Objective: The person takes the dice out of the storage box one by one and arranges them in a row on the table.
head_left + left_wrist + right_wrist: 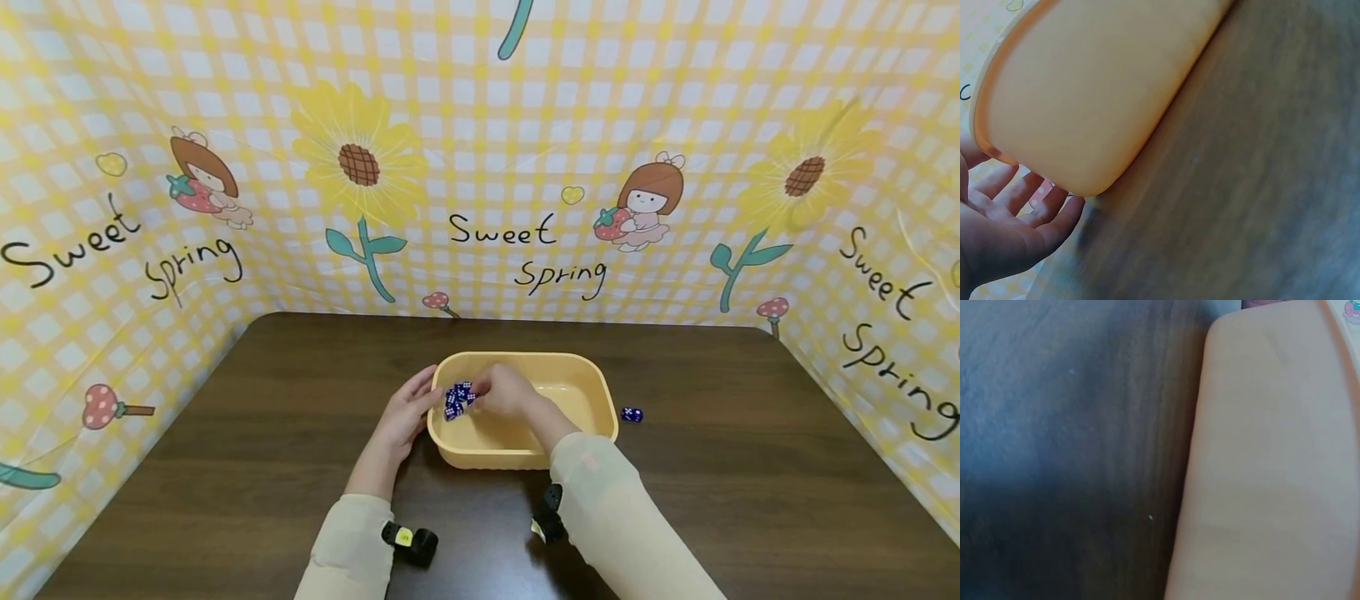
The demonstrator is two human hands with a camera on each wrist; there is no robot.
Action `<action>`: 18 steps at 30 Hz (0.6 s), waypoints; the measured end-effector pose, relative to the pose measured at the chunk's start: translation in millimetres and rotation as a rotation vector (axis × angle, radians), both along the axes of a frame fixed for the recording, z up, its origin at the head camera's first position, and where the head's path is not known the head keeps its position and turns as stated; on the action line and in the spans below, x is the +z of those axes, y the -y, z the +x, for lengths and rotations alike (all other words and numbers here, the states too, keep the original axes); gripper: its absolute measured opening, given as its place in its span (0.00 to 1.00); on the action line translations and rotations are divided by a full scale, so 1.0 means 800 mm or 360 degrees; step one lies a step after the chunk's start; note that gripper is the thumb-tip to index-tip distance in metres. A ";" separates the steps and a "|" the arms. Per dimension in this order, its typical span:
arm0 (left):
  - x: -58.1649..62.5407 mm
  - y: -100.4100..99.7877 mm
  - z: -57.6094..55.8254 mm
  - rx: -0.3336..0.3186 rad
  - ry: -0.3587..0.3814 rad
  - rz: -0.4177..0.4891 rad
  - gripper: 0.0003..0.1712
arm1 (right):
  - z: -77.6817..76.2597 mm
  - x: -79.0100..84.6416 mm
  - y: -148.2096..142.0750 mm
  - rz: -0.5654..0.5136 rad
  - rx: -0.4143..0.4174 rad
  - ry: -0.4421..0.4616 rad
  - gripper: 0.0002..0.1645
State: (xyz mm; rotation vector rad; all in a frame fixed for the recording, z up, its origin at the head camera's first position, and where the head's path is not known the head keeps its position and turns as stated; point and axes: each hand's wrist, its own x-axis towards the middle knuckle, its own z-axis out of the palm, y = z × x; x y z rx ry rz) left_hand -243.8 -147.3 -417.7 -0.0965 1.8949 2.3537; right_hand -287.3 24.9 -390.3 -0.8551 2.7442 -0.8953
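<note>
A pale yellow plastic basin (517, 459) stands on the table. My left hand (402, 418) holds its left end, thumb over the rim and the other fingers against the outer wall; the left wrist view shows the same hand (1019, 215) below the basin's corner (1091, 112). Inside, at the left end, several blue dice (454, 407) with white pips lie bunched together. My right hand (504, 392) reaches over the near wall, with bent fingers pinching a die at the bunch's right side. Its fingertips are partly hidden. The right wrist view shows mostly the basin's outer wall (1272, 456).
Just right of the basin, blue dice (632, 414) lie side by side on the dark wooden table (750, 467). A yellow checked cloth (480, 150) with printed flowers surrounds the table at the back and both sides.
</note>
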 end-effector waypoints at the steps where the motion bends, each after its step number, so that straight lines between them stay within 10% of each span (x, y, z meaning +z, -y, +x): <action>1: 0.000 0.000 0.000 0.0003 0.0001 0.0001 0.27 | 0.000 0.001 -0.001 -0.0027 -0.0004 0.0007 0.06; 18: 0.000 -0.002 -0.001 0.0016 0.0008 -0.0033 0.27 | -0.011 0.043 -0.035 -0.0285 -0.0134 -0.0006 0.08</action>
